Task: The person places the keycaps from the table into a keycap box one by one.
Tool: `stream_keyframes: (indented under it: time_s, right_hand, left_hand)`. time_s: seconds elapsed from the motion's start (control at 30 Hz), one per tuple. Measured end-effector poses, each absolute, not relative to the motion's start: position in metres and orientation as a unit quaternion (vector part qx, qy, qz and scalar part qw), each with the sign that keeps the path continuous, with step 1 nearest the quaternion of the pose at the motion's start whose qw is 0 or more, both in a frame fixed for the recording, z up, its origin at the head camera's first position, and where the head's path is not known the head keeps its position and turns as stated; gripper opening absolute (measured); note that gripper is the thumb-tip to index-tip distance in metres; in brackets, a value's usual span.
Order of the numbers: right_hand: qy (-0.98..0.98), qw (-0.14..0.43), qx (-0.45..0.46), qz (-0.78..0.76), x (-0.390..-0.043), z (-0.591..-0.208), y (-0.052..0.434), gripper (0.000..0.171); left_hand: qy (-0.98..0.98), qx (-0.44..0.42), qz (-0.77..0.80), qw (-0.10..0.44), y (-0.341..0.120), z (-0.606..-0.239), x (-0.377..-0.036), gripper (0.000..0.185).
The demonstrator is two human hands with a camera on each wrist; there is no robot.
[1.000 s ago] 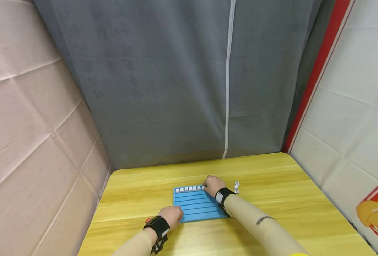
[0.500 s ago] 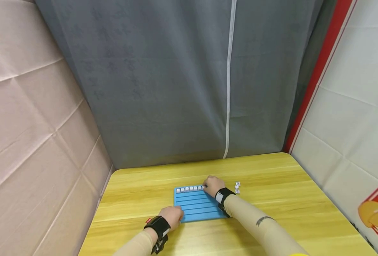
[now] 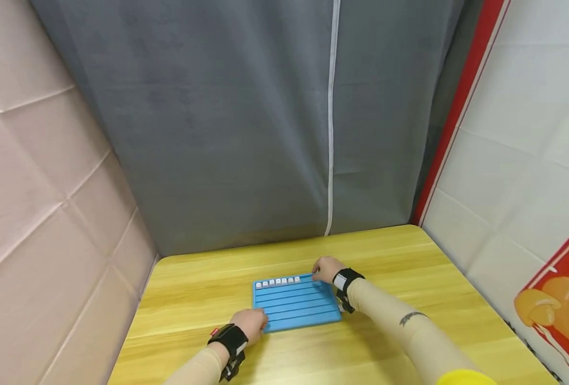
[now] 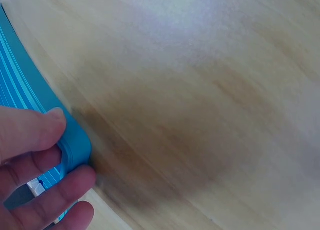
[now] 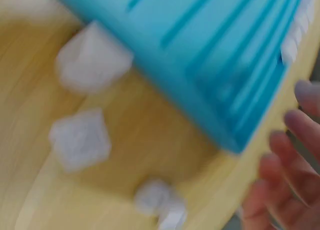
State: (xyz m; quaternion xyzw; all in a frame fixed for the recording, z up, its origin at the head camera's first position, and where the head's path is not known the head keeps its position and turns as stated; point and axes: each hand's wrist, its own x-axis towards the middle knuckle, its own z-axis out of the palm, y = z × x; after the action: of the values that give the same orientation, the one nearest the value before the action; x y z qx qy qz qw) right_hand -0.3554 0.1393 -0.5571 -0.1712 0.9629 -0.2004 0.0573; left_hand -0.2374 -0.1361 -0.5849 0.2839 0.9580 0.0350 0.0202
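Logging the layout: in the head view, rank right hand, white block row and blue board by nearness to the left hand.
1. Blue board, gripped by the left hand
2. White block row, far edge, left side
3. Right hand, far right corner

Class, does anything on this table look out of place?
Yes: a few white blocks lie loose on the table beside the blue board, whereas others sit in a neat row along its far edge.

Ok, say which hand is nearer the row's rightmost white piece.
Right. The right hand is just right of the white piece; the left hand is farther off, at the near left corner of the blue board.
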Motion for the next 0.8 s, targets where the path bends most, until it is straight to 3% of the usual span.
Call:
stream_keyframes:
  time_s: [0.1, 0.27, 0.57, 0.8]
  right_hand:
    - [0.963, 0.094, -0.158, -0.197, -0.361, -0.552, 0.157, 0.010]
    - [0.969, 0.095, -0.157, -0.163, -0.364, -0.551, 0.184, 0.007]
    - [0.981, 0.099, -0.141, -0.087, -0.355, -0.554, 0.201, 0.025]
    - [0.981, 0.169, -0.089, -0.045, -0.350, -0.564, 0.202, 0.039]
  left_hand:
    - [0.958, 0.284, 0.042, 0.015, -0.138, -0.584, -0.238, 0.017]
    - [0.958, 0.284, 0.044, -0.002, -0.136, -0.585, -0.242, 0.018]
    - [0.959, 0.278, 0.049, -0.008, -0.133, -0.581, -0.241, 0.019]
    - [0.961, 0.274, 0.049, -0.005, -0.131, -0.577, -0.242, 0.019]
